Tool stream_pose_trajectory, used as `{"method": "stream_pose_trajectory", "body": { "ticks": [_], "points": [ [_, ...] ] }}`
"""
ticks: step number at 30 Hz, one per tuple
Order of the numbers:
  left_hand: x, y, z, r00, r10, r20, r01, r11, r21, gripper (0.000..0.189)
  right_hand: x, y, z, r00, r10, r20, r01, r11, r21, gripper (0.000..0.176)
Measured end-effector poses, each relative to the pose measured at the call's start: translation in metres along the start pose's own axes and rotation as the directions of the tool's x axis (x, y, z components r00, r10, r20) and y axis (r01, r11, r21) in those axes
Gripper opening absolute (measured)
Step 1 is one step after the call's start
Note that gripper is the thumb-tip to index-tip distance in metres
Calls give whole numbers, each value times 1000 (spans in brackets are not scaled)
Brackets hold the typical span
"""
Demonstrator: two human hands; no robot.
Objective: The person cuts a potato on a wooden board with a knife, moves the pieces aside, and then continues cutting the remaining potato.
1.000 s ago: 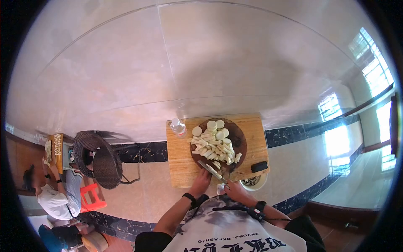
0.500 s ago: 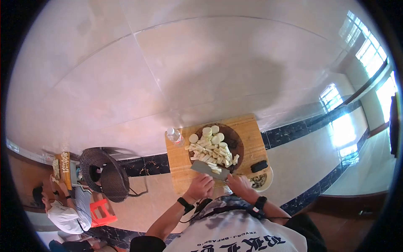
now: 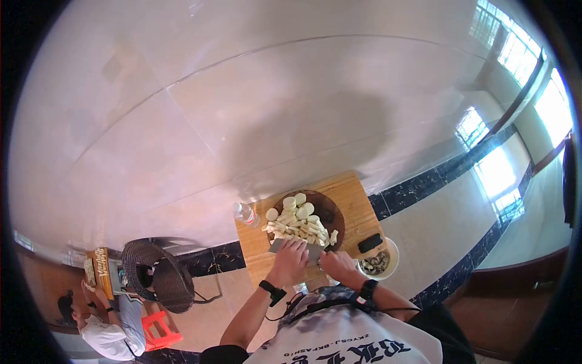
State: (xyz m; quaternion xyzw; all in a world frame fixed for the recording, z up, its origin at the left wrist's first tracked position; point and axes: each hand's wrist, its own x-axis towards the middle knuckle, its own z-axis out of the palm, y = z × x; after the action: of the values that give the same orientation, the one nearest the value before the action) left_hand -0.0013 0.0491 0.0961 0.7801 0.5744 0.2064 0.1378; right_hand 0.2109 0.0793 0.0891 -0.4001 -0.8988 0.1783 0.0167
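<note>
A cleaver [image 3: 315, 252] lies across the near edge of a round dark cutting board [image 3: 337, 220]. My right hand [image 3: 339, 267] is closed around its handle. Over the blade my left hand [image 3: 292, 262] reaches with its fingers stretched forward, touching or just above it; their tips meet the near side of the pile. That pile of pale cut sticks [image 3: 297, 227] covers the board's middle. Behind it sit several thick round white slices [image 3: 305, 210]. Whatever is under my left fingers is hidden.
The board rests on a wooden table [image 3: 357, 200] against a tiled wall. A plastic bottle [image 3: 245, 214], a black object [image 3: 370, 243] and a bowl of dark pieces [image 3: 377, 262] are near. At far left, a person [image 3: 109, 333] works beside a wicker chair [image 3: 173, 285] and a red stool [image 3: 160, 332].
My left hand has moved forward from the near edge of the cleaver blade to over it. Sticks that lay on the blade are now out of sight. The view has shifted slightly.
</note>
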Motion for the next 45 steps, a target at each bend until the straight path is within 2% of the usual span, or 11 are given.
{"method": "stream_pose_trajectory", "body": {
  "ticks": [4, 11, 19, 27, 30, 33, 36, 40, 43, 44, 45],
  "points": [
    [20, -17, 11, 998, -65, 24, 64, 996, 58, 34, -3, -7, -29, 992, 67, 106, -69, 997, 17, 16],
    [73, -44, 2, 940, -306, -151, 294, 951, -93, 20, -52, 23, -45, 981, 186, 50, -190, 977, 93, 20],
    [136, -80, 37, 975, -216, 57, 208, 970, 129, 16, -107, 47, -48, 890, 456, -9, -444, 870, 212, 28],
    [147, -92, 66, 973, -229, -28, 230, 954, 192, 19, -132, 62, -30, 812, 581, -59, -538, 783, 311, 27],
    [145, -81, 46, 948, -312, 57, 310, 950, 38, 17, -129, 65, -27, 827, 560, -59, -514, 793, 327, 27],
    [144, -77, 32, 931, -365, -4, 365, 930, -50, 18, -117, 65, -26, 858, 512, -38, -472, 815, 336, 28],
    [133, -77, 18, 906, -389, -168, 297, 866, -403, 19, -102, 61, -29, 886, 463, 0, -439, 839, 321, 28],
    [86, -91, 5, 857, -514, -36, 388, 689, -612, 20, -82, 50, -45, 918, 388, 83, -395, 870, 295, 27],
    [38, -64, -17, 805, -575, 146, 519, 564, -642, 19, -70, 47, -33, 931, 345, 122, -365, 892, 266, 28],
    [22, -62, -16, 799, -561, 217, 569, 588, -574, 20, -67, 45, -31, 936, 325, 135, -350, 898, 267, 28],
    [-2, -68, 1, 794, -585, 163, 559, 600, -573, 21, -63, 41, -34, 940, 306, 148, -336, 903, 268, 28]
  ]
}}
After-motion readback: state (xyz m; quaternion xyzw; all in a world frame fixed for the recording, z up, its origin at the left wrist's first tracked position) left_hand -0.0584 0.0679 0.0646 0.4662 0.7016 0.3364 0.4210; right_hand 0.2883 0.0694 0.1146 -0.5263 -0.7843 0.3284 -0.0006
